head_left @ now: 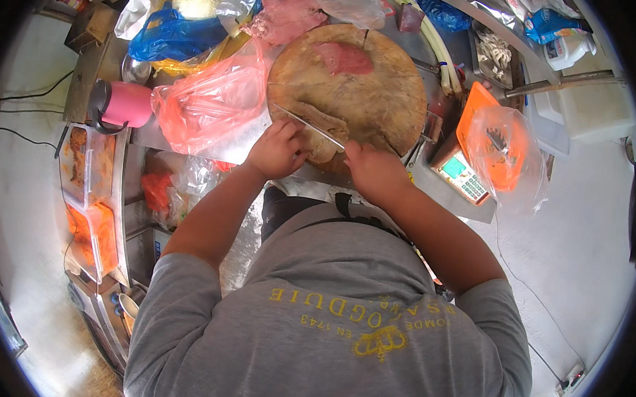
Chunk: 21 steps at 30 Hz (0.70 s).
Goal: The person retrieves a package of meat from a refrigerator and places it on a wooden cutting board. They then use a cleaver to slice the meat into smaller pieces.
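Note:
A thick round wooden chopping block [376,107] lies before me, darkened in its middle and cracked at the rim. My right hand [376,172] grips a knife whose thin blade [311,126] slants up and left across a pale, brownish piece of meat [321,142] on the block's near left side. My left hand [278,149] rests on the left of that piece with bent fingers, close beside the blade. Farther back on the block lies a flat slab of red raw meat [344,58]. The knife's handle is hidden in my right fist.
Left of the block are a pink plastic bag [215,99], a pink jug [123,105] and a blue bag [175,36]. Pink raw meat [287,11] lies behind. On the right stand a digital scale [459,173], an orange basket [506,165] with a clear bag, and leeks [436,48].

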Tool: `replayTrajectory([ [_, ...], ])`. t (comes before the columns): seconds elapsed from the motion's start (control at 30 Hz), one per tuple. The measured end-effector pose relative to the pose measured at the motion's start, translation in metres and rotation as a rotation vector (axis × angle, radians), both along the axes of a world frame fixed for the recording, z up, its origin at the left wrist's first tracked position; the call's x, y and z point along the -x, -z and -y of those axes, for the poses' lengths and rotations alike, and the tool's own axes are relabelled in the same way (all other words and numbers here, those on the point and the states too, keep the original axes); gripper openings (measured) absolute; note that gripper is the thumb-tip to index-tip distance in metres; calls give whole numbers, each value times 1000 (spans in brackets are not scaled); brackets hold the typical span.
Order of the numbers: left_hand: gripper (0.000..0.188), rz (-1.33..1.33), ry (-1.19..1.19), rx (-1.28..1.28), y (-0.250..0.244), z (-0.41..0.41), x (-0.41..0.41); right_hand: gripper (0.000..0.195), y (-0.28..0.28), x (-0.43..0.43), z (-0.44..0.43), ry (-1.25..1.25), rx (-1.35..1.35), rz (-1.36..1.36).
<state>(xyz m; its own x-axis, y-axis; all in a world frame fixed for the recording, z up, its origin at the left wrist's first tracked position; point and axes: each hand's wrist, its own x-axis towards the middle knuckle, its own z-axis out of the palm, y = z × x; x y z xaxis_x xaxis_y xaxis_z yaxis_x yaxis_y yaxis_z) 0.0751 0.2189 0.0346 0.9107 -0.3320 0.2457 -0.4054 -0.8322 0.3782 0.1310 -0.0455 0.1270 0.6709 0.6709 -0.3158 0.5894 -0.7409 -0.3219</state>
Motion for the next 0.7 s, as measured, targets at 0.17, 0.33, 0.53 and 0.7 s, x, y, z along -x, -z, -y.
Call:
replayTrajectory([
  [0.17,35,-4,46,28,7,-8,-3,26,-33,-13,-33,43,95,-183],
  [0.33,38,-68,45,-64,3,-7,-7,28,-13,-18,-31,113,113,-189],
  [0.53,39,-112,17,-37,11,-9,-2,22,-12,3,-3,126,166,-227],
  [0.7,36,-42,38,-4,9,-2,-5,21,33,6,-4,165,2,-197],
])
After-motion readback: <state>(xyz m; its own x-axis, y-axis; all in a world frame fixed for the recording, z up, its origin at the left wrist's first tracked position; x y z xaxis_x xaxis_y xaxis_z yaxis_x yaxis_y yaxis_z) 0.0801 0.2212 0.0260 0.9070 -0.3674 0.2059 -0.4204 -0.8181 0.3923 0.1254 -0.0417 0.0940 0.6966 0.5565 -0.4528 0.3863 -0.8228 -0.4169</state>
